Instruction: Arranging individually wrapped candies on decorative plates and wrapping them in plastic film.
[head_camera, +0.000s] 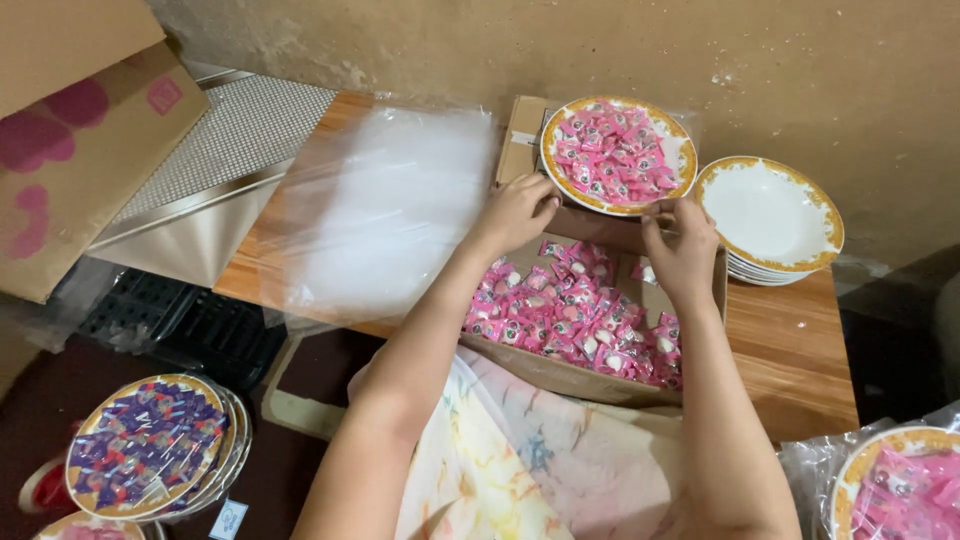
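Here, both hands grip the round white gold-rimmed plate (683, 158) heaped with pink wrapped candies (615, 152): left hand (516, 211) curled on its near-left rim, right hand (680, 246) pinching the near-right rim. The plate sits over the far edge of the open cardboard box (718, 290) of loose pink candies. Risk, judged: a tilt spills sweets back. Clear plastic sheet (385, 205) lies left; stacked empty plates (770, 212) right.

- Place: small home packing workshop.
- Evidence: rough plaster wall (560, 45); wooden table (790, 340); carton of pink wrapped candies (580, 315); stacked gold-rimmed plates (770, 215); clear wrapping film (385, 205).
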